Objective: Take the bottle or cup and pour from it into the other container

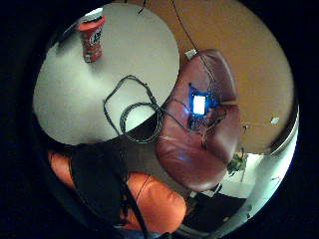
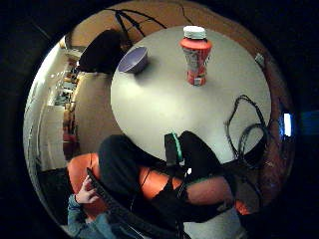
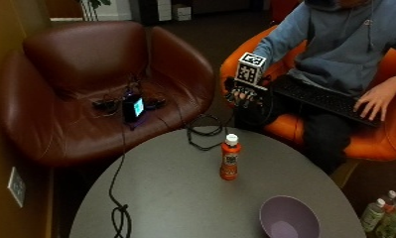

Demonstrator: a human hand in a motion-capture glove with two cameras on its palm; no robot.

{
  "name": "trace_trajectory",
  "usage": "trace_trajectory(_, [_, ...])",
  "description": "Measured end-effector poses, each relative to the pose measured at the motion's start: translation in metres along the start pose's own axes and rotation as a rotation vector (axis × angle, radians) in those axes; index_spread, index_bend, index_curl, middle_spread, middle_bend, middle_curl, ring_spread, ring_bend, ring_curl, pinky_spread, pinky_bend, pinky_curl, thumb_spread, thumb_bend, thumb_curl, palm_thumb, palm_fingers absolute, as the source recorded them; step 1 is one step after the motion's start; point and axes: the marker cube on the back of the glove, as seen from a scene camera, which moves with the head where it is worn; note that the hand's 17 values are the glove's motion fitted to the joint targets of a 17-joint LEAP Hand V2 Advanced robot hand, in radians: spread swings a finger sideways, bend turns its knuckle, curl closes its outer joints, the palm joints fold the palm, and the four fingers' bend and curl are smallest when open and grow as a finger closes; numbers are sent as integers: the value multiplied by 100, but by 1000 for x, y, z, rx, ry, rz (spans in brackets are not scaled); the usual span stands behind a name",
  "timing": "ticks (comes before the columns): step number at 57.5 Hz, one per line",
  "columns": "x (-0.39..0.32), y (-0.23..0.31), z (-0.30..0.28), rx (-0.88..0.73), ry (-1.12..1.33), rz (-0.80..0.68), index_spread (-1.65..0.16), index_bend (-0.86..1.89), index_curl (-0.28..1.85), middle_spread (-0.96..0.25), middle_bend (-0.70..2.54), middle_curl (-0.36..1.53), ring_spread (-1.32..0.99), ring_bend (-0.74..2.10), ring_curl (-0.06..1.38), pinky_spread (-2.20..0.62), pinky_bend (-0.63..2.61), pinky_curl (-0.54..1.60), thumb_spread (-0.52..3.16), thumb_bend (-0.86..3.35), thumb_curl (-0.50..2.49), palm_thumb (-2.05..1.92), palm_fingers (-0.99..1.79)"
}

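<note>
An orange bottle (image 3: 230,158) with a white cap stands upright near the middle of the round grey table (image 3: 171,193). A purple bowl (image 3: 289,217) sits empty at the table's near right edge. My gloved right hand (image 3: 247,94) hangs in the air beyond the table's far edge, above and behind the bottle, apart from it. Its fingers droop loosely and hold nothing. The palm views look down on the bottle (image 1: 91,36) (image 2: 196,55) and the bowl (image 2: 133,59) from a distance.
A black cable (image 3: 118,213) runs across the table's left side and another loops over its far edge (image 3: 204,131). A brown leather armchair (image 3: 85,64) holds a lit device (image 3: 137,106). The person sits in an orange chair (image 3: 376,139). Small bottles (image 3: 382,210) stand on the floor.
</note>
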Motion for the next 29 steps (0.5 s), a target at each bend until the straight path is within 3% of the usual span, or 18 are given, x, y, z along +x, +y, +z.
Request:
trace_trajectory(11, [-3,-9,5,-4,-7,-1,-33,18,15,-6,18,11,-2,24,10,18,39,18,87,19,17,45,13])
trace_trajectory(29, [5,-22,-6,-7,39,-21,-37,17,24,-5,19,20,-3,24,16,21,38,25,104,7,26,51,11])
